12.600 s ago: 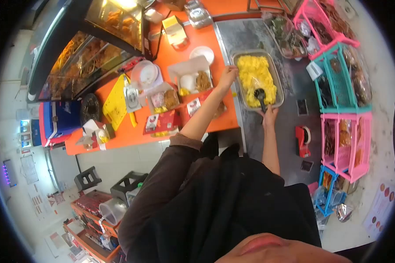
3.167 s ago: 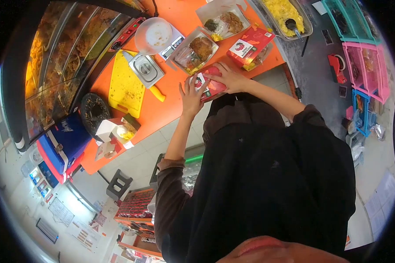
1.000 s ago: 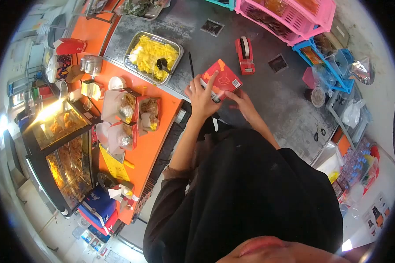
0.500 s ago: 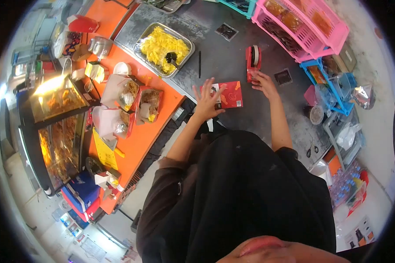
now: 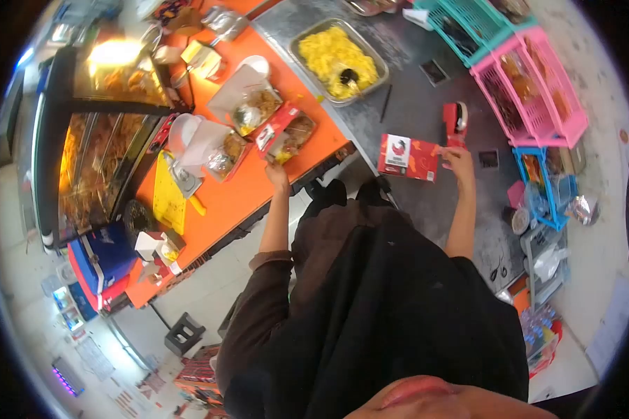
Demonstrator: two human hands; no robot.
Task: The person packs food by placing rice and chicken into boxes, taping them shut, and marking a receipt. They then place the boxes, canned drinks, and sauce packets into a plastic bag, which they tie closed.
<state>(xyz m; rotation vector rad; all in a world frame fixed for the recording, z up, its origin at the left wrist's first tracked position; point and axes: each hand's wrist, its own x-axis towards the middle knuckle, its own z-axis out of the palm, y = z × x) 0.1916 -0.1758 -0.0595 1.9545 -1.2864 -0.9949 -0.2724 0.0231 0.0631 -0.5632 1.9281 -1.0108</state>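
Currently | closed carton [image 5: 420, 159] beside right hand [image 5: 460, 166] | left hand [image 5: 277, 173] at open box [image 5: 275, 128] | both grips unclear

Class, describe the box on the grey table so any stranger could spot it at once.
On the grey table, find the tray of yellow food. Nearer the person, by the right hand, sits the red box. It has a white label and, unlike the open boxes on the orange table, is closed.
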